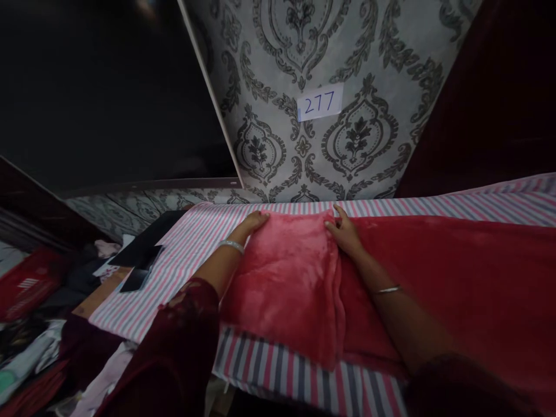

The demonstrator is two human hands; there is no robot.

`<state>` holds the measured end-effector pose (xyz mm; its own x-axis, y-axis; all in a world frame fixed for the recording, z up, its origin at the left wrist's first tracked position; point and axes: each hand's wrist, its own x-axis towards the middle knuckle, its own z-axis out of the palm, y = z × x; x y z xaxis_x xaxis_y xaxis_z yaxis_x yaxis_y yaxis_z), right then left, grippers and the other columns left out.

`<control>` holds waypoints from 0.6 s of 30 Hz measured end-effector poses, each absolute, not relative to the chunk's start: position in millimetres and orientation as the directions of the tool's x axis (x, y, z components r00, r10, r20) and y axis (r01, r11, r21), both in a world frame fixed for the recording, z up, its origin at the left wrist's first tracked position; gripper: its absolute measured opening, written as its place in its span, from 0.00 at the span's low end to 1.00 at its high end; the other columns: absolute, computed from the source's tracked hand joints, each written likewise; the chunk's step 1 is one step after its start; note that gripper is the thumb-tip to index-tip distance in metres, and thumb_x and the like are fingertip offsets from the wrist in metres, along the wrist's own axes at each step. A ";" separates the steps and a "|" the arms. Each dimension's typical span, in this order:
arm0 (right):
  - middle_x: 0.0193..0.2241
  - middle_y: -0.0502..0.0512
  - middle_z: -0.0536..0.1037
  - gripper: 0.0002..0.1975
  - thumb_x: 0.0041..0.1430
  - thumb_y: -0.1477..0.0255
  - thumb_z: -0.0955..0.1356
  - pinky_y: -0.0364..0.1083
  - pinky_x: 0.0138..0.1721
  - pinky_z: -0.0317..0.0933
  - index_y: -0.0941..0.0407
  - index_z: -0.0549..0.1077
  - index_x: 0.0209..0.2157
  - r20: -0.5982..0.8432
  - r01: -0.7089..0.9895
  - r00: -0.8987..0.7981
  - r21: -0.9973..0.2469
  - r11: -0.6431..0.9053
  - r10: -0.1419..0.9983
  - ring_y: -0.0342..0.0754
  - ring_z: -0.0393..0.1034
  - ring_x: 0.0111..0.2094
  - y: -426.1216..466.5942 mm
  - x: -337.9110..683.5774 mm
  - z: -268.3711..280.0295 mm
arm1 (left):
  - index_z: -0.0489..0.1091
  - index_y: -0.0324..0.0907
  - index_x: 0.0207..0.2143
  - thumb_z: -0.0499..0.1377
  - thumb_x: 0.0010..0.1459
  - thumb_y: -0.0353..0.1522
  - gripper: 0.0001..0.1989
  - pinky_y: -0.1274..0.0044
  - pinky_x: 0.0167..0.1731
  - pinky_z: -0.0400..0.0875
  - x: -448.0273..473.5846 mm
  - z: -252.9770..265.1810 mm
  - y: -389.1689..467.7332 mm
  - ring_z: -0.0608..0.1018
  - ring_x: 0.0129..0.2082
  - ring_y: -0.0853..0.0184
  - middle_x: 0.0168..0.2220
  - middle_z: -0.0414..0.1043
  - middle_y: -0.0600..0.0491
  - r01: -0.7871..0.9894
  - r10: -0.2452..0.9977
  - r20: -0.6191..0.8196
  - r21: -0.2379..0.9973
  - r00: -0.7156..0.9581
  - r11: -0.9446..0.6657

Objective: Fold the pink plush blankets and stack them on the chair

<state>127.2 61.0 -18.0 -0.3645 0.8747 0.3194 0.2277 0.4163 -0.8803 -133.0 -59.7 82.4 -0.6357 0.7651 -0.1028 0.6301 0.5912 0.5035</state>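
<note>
A red plush blanket [460, 278] stretches across the striped sheet, its left part folded over into a lighter pink-red layered section [282, 272]. My left hand [255, 221] grips the far left corner of that folded section, thumb on top and fingers hidden beneath or behind the cloth. At the far right corner, my right hand [345, 231] pinches the fabric edge between thumb and fingers, with the index finger reaching out past the edge. Stacked layers show along the folded section's right side.
Under the blanket lies a striped sheet [182, 243]. Dark flat items [143, 269] rest at its left end. Piled clothes [52, 347] sit lower left. A large dark screen [108, 104] and patterned wall [360, 145] with a paper marked 277 [320, 103] stand behind.
</note>
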 end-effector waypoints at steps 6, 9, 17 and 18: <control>0.59 0.60 0.75 0.34 0.57 0.70 0.61 0.56 0.60 0.65 0.57 0.66 0.66 0.458 0.092 -0.347 -0.851 0.516 0.818 0.55 0.71 0.57 59.0 130.1 -13.0 | 0.72 0.35 0.52 0.57 0.67 0.39 0.18 0.71 0.48 0.71 -142.4 51.7 -24.7 0.78 0.56 0.50 0.52 0.77 0.36 0.600 0.701 -0.029 0.492 -0.713 0.631; 0.57 0.61 0.77 0.35 0.55 0.72 0.61 0.57 0.60 0.65 0.58 0.67 0.66 0.397 0.188 -0.325 -0.862 0.470 0.858 0.56 0.73 0.55 61.4 130.8 -16.5 | 0.69 0.38 0.54 0.53 0.69 0.38 0.16 0.70 0.51 0.69 -138.6 36.3 -22.8 0.76 0.58 0.52 0.54 0.76 0.37 0.599 0.686 0.026 0.512 -0.727 0.615; 0.49 0.66 0.81 0.37 0.53 0.72 0.64 0.56 0.53 0.69 0.62 0.65 0.66 0.231 0.371 -0.285 -0.868 0.330 0.930 0.58 0.77 0.47 68.6 131.0 -25.9 | 0.69 0.37 0.50 0.56 0.68 0.39 0.16 0.70 0.48 0.68 -145.8 39.2 -25.9 0.74 0.58 0.51 0.53 0.75 0.37 0.471 0.688 -0.077 0.673 -0.722 0.570; 0.48 0.65 0.81 0.36 0.53 0.71 0.64 0.55 0.52 0.69 0.62 0.65 0.66 0.235 0.375 -0.282 -0.866 0.332 0.930 0.58 0.77 0.46 69.3 131.2 -26.2 | 0.70 0.37 0.49 0.56 0.68 0.40 0.17 0.71 0.45 0.69 -148.5 43.5 -28.8 0.76 0.56 0.51 0.51 0.76 0.37 0.430 0.695 -0.112 0.713 -0.710 0.554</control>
<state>131.2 69.3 -26.2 -0.2815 0.9304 0.2348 0.3748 0.3319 -0.8656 -148.5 -28.8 43.5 -0.7103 0.6949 -0.1122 0.4297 0.5545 0.7127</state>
